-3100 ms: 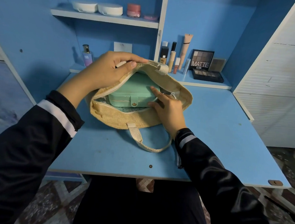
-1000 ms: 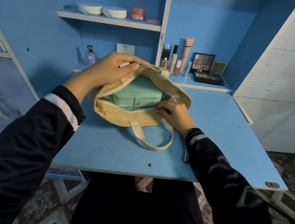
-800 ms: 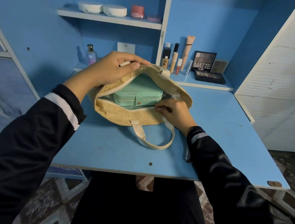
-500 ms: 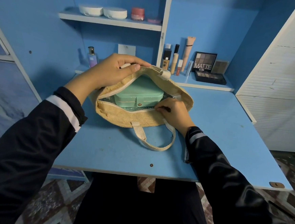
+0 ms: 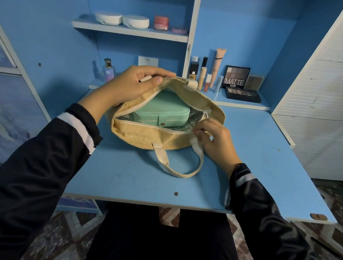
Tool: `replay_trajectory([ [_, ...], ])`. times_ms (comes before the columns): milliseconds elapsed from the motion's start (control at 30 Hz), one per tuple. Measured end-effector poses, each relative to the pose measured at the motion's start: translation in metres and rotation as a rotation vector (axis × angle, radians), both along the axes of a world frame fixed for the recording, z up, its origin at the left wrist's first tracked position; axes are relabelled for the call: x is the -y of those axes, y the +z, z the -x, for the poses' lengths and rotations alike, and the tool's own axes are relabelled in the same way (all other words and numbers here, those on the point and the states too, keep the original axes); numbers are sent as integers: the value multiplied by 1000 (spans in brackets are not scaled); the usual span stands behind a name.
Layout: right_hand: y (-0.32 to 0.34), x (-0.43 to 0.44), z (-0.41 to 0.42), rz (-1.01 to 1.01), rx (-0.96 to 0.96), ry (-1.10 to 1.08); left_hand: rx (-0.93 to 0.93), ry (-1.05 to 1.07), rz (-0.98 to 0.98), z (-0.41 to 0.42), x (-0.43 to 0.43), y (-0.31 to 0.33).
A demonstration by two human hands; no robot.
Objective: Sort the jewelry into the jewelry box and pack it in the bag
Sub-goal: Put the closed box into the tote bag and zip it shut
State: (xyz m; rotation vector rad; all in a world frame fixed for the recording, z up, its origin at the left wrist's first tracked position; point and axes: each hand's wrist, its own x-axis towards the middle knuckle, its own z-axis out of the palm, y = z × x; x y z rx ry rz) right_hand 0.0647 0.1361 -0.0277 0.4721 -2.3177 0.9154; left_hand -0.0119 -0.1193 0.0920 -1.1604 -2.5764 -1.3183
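Two hands work on one tan woven-jute handbag (image 5: 145, 137) lying on the blue tabletop (image 5: 266, 162). Right hand (image 5: 216, 142) pinches the near rim beside the zip (image 5: 206, 114) end. The closed mint-green rectangular jewelry box (image 5: 164, 110) sits inside on silver lining (image 5: 180, 128). Left hand (image 5: 128, 87) grips the far rim, holding it raised. Assessment: packing stage, box stowed; the next move calls for drawing the zip shut. Legible beyond: "MATTE" on the black eyeshadow palette (image 5: 235, 77); "SB" on the small lilac bottle (image 5: 108, 72).

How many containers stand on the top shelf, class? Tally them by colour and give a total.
White round cases: 2
Pink jar: 1
Low purple pot: 1
Total on the top shelf: 4
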Motion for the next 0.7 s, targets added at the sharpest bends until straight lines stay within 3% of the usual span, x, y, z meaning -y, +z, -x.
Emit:
replay_trajectory([
  [433,8,11,8,-75,34,-21,2,-10,11,-1,1,-1],
  [700,13,45,17,17,30,0,-1,-16,-2,-2,1,-2],
])
